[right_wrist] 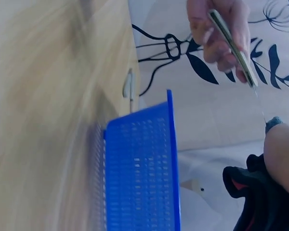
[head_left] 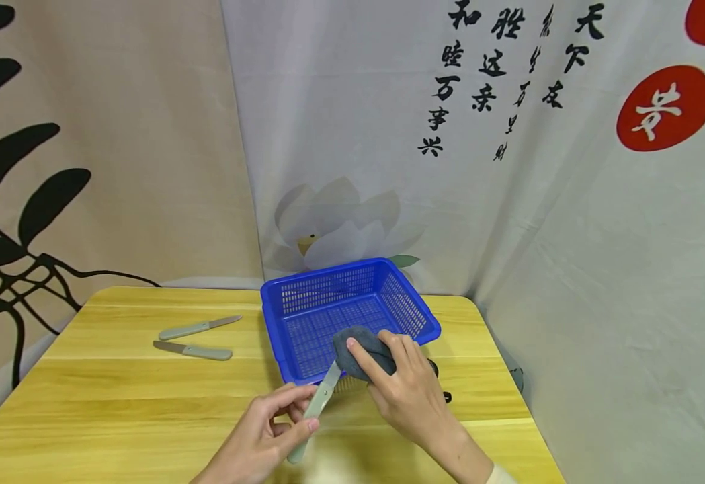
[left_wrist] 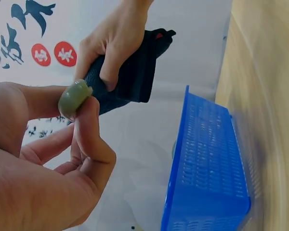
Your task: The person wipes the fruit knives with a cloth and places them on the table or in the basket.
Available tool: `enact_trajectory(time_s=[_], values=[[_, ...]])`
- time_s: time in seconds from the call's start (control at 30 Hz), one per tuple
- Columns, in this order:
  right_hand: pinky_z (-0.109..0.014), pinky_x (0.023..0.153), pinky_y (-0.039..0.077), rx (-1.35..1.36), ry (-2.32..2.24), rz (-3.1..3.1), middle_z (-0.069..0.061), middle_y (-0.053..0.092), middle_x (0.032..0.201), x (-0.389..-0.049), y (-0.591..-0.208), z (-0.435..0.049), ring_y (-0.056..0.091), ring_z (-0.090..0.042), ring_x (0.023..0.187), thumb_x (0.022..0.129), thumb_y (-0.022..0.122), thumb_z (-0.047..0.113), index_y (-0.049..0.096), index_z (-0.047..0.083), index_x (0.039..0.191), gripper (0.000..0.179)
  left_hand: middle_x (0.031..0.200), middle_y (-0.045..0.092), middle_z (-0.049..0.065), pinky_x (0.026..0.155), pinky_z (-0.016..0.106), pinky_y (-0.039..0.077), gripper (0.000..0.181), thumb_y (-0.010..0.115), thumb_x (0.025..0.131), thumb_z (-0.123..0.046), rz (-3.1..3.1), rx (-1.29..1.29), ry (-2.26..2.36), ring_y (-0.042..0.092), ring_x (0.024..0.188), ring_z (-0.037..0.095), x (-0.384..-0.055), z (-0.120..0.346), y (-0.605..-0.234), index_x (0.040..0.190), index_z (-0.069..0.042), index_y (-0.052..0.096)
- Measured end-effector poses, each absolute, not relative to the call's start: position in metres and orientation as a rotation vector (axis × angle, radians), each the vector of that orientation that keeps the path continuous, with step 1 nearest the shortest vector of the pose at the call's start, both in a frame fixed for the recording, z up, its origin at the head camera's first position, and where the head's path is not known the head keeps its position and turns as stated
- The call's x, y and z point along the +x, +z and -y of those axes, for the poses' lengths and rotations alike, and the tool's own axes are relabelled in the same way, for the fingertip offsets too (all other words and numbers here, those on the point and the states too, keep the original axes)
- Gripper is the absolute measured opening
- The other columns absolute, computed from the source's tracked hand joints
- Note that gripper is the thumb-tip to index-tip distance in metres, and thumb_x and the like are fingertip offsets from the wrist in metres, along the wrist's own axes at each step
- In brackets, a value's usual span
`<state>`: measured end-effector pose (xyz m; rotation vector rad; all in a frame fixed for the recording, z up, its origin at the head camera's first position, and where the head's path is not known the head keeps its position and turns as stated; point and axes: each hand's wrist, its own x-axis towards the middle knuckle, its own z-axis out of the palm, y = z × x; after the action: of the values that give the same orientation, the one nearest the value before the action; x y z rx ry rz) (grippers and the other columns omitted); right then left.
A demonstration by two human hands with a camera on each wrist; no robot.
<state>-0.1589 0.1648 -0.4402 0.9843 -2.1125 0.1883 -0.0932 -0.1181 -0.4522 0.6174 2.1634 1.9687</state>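
Observation:
My left hand [head_left: 260, 425] pinches the pale green handle of a small knife [head_left: 318, 402] between thumb and fingers. The blade points up and to the right. Around its far end my right hand [head_left: 411, 388] grips a folded dark grey cloth [head_left: 357, 337], which hides the blade tip. The left wrist view shows the handle's butt end [left_wrist: 74, 99] between thumb and finger. In the right wrist view a thin stretch of bare blade [right_wrist: 260, 106] shows between handle and cloth. Both hands are above the table, at the near side of a blue basket [head_left: 273, 329].
Two similar knives, an upper one [head_left: 185, 331] and a lower one [head_left: 203, 352], lie on the wooden table [head_left: 116, 410] left of the basket. Small black parts [head_left: 447, 396] show behind my right hand, mostly hidden. A printed curtain [head_left: 352, 121] hangs behind the table.

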Motion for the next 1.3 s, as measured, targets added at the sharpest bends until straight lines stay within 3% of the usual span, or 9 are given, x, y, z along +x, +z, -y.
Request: enact_trajectory(time_s=[0.27,0.4,0.5,0.63,0.73,0.83,0.9,1.13,1.3], values=[[-0.055,0.087,0.059,0.794,0.251,2.155,-0.032,0.065,0.131,-0.171,-0.431,-0.19,0.062,-0.042,0.106,0.089,0.073,0.004,0.064,0.018,0.16,0.073,0.099,0.074,0.001,0.053,0.018,0.054,0.033,0.086,0.097,-0.003,-2.677,0.914,1.809,0.066,0.087,-0.005,-0.094,0.119,-0.459,0.13,-0.007,0.082],[-0.054,0.084,0.059,0.749,0.285,2.177,-0.033,0.064,0.132,-0.169,-0.427,-0.199,0.062,-0.044,0.105,0.091,0.074,0.006,0.063,0.017,0.161,0.072,0.096,0.07,-0.006,0.055,0.008,0.047,0.046,0.093,0.082,0.009,-3.089,1.064,1.585,0.06,0.081,-0.007,-0.098,0.119,-0.46,0.123,-0.009,0.086],[-0.052,0.081,0.059,0.739,0.315,2.197,-0.033,0.064,0.133,-0.165,-0.425,-0.2,0.062,-0.043,0.106,0.092,0.074,0.007,0.062,0.018,0.162,0.071,0.096,0.068,-0.007,0.059,0.008,0.042,0.051,0.092,0.077,0.011,-3.382,1.149,1.291,0.057,0.079,-0.003,-0.105,0.123,-0.457,0.121,-0.014,0.088],[-0.052,0.081,0.06,0.77,0.356,2.201,-0.031,0.064,0.134,-0.156,-0.423,-0.193,0.062,-0.041,0.108,0.09,0.074,0.006,0.064,0.018,0.16,0.072,0.096,0.07,-0.003,0.061,0.021,0.05,0.053,0.073,0.081,0.011,-3.663,1.267,0.881,0.06,0.081,0.011,-0.114,0.129,-0.455,0.123,-0.017,0.087],[-0.051,0.083,0.06,0.809,0.36,2.197,-0.029,0.064,0.133,-0.148,-0.422,-0.184,0.062,-0.038,0.109,0.088,0.073,0.008,0.064,0.018,0.161,0.074,0.098,0.072,0.001,0.063,0.03,0.051,0.05,0.052,0.101,0.009,-3.811,1.317,0.568,0.056,0.081,0.018,-0.118,0.132,-0.455,0.128,-0.016,0.086],[-0.049,0.084,0.06,0.838,0.334,2.21,-0.026,0.064,0.133,-0.14,-0.42,-0.173,0.062,-0.034,0.108,0.089,0.072,0.012,0.062,0.02,0.162,0.075,0.098,0.073,0.004,0.065,0.032,0.046,0.052,0.037,0.118,0.001,-3.907,1.395,0.294,0.054,0.081,0.021,-0.122,0.132,-0.454,0.127,-0.013,0.086],[-0.047,0.085,0.059,0.848,0.301,2.231,-0.025,0.064,0.133,-0.135,-0.419,-0.164,0.061,-0.032,0.106,0.089,0.073,0.014,0.061,0.022,0.163,0.075,0.099,0.074,0.005,0.065,0.031,0.044,0.05,0.037,0.121,-0.003,-3.95,1.468,0.133,0.055,0.08,0.022,-0.125,0.132,-0.454,0.125,-0.012,0.087],[-0.037,0.087,0.057,0.827,0.029,2.307,-0.021,0.065,0.134,-0.123,-0.417,-0.133,0.057,-0.028,0.102,0.085,0.089,0.025,0.064,0.025,0.159,0.078,0.096,0.075,0.006,0.062,0.03,0.042,0.041,0.048,0.118,0.0,-3.997,1.751,-0.115,0.06,0.078,0.022,-0.135,0.125,-0.449,0.115,-0.009,0.088],[-0.036,0.086,0.057,0.84,-0.095,2.306,-0.021,0.065,0.136,-0.12,-0.419,-0.123,0.057,-0.029,0.101,0.089,0.088,0.031,0.065,0.027,0.157,0.073,0.092,0.074,0.005,0.062,0.03,0.045,0.041,0.05,0.117,0.002,-4.012,1.867,-0.113,0.061,0.078,0.02,-0.136,0.121,-0.443,0.109,-0.008,0.088]])
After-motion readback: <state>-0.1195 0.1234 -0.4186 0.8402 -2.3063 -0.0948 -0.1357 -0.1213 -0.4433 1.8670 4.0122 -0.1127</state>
